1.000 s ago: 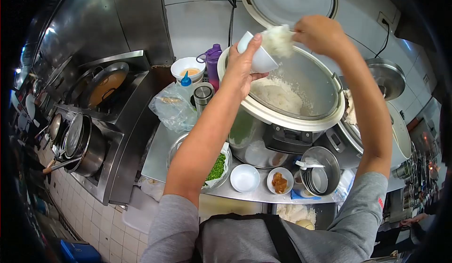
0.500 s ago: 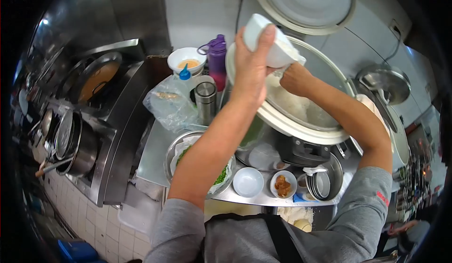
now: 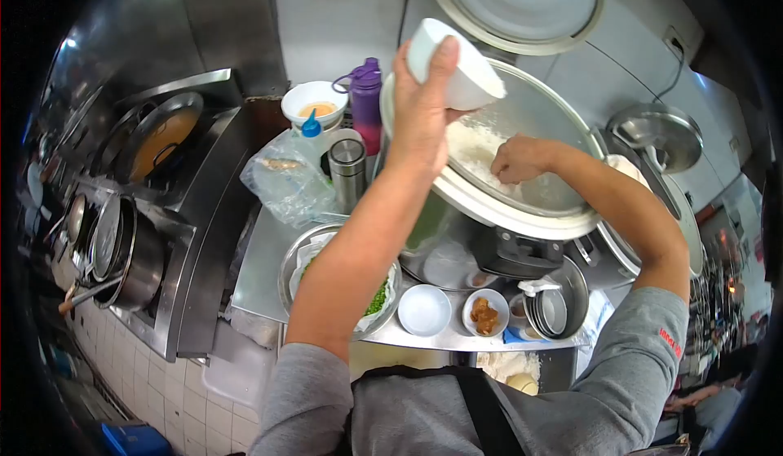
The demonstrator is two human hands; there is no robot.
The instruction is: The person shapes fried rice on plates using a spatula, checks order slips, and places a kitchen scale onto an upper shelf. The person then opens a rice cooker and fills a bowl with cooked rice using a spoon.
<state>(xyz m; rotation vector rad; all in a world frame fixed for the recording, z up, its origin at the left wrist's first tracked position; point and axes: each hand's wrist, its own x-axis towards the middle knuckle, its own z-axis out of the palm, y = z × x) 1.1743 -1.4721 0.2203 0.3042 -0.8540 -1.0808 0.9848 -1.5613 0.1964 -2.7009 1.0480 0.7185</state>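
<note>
A tilted white bowl (image 3: 465, 68) is gripped in my left hand (image 3: 424, 113), above the left side of the open rice cooker (image 3: 514, 221); some white rice shows at its rim. Inside the cooker, my right hand (image 3: 522, 161) reaches down to the white rice (image 3: 473, 148) with its fingers curled. Whatever those fingers hold, perhaps a scoop's handle, is hidden. The cooker's round lid (image 3: 522, 3) stands raised behind it.
Left of the cooker are a purple bottle (image 3: 366, 101), a steel flask (image 3: 348, 174) and a plastic bag (image 3: 289, 183). In front sit a small white bowl (image 3: 424, 310), a bowl of brown paste (image 3: 484, 313) and chopped greens (image 3: 377, 299). A wok (image 3: 163, 138) rests far left.
My right hand has gone from beside the bowl, where it held a clump of rice, down into the cooker. The bowl in my left hand has risen slightly and tilts differently.
</note>
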